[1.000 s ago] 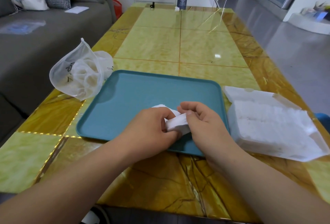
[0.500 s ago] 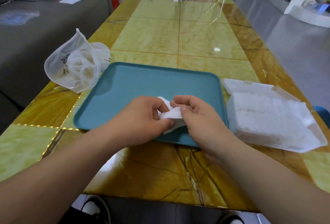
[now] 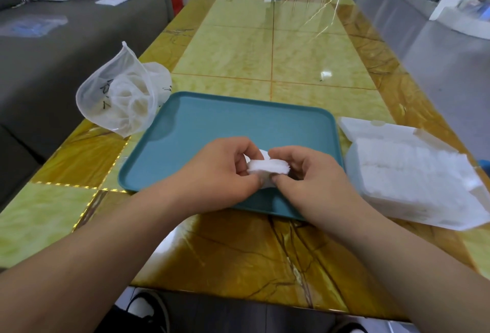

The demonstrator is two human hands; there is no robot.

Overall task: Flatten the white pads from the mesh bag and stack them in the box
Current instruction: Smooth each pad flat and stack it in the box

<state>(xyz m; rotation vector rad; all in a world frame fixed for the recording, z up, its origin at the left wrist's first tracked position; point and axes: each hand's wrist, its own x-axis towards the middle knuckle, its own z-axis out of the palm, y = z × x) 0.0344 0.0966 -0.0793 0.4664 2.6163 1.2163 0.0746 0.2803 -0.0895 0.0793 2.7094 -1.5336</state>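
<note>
Fingers [image 3: 240, 153] of the left hand [image 3: 220, 173] curl round the near-left edge of a white pad [image 3: 267, 168], thumb underneath, while the right hand [image 3: 315, 181] pinches the opposite edge the same way. Between them the pad is held just above the near part of the teal tray [image 3: 238, 120], part folded and bunched rather than flat. From where I stand, this is the flattening step: the two hands look set to draw the edges apart and smooth the piece out. The next move calls for an even pull from both sides, gentle enough not to tear or stretch the soft material, and then a carry across to the right.

Sweeping across the table [image 3: 291, 49]: on the left lies the mesh bag [image 3: 119, 102], slumped on its side just beside the tray's far-left corner, and through the netting I can see more curled white pads waiting, so the job is not near its end. The tray itself holds nothing under the hands. On the right, just beside the tray, sits the box [image 3: 413, 173], lid open, already filled with a layer of what look like flattened white pads.
</note>
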